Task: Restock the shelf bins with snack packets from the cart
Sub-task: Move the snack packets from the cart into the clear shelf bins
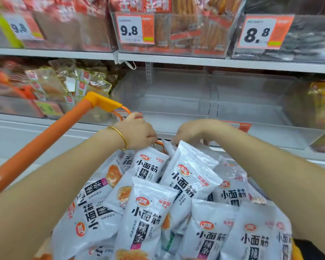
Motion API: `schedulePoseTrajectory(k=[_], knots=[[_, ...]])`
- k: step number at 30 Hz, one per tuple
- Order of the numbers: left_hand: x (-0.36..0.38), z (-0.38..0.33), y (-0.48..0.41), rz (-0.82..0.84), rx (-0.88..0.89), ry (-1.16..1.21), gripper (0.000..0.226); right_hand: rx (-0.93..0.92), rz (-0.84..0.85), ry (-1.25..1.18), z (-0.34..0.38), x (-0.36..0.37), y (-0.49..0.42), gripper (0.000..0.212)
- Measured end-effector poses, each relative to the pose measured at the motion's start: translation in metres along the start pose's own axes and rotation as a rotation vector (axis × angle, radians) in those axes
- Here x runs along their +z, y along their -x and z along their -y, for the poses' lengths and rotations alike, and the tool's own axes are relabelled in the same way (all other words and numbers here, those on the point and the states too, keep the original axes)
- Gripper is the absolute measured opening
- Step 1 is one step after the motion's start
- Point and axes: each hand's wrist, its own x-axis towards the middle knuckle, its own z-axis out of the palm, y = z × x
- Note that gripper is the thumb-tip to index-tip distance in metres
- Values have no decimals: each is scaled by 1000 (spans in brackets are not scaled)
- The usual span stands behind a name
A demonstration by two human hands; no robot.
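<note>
Several white snack packets (144, 218) with black lettering are heaped in the cart below me. At the far end of the heap, my left hand (139, 132), wearing a gold bangle, curls its fingers over the top edge of one packet (150, 162). My right hand (191, 131) is just to its right, with its fingers curled onto the top of a tilted packet (191, 171). Straight ahead on the middle shelf are two clear plastic bins (169, 96) (251, 102) with nothing visible inside them.
The cart's orange handle bar (45, 139) runs diagonally on the left, ending in a yellow corner (99, 101). The bins to the left (51, 85) and far right (323, 102) hold other snacks. The upper shelf carries full bins with price tags 9.8 (131, 30) and 8.8 (259, 33).
</note>
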Motion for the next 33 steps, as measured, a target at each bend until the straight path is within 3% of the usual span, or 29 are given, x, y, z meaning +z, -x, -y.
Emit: schedulePoseTrajectory(k=[4,7,9,10,13,15,19,22,27,30,33], knots=[[2,11,3,-54,32,2,59,-48,-2,-99,11,-17,1,49],[3,23,1,-91,14,71,70,-105,-405,-113,9,-35,-18,31],[4,30,0,-103,28,50,82,-65,-659,143,2,-39,-40,21],[3,32,1,-98,27,47,81,-44,-677,262,-1,-38,-49,19],[6,36,2,-48,-11,11,63,19,-540,436,-9,-28,-72,21],[7,38,3,-26,-43,21,51,14,-581,462,-16,-25,-84,19],[8,46,9,-56,-74,53,67,-8,-686,401,-24,-27,-89,30],[7,49,10,-42,-91,82,66,-28,-746,402,-24,-27,-76,30],[-3,47,14,-134,-107,157,78,-108,-657,374,-31,-6,-65,26],[-15,36,3,-183,-144,227,52,-162,-568,329,-43,-1,-60,23],[-31,15,-26,-76,-128,316,33,-207,-592,115,-60,-10,-38,22]])
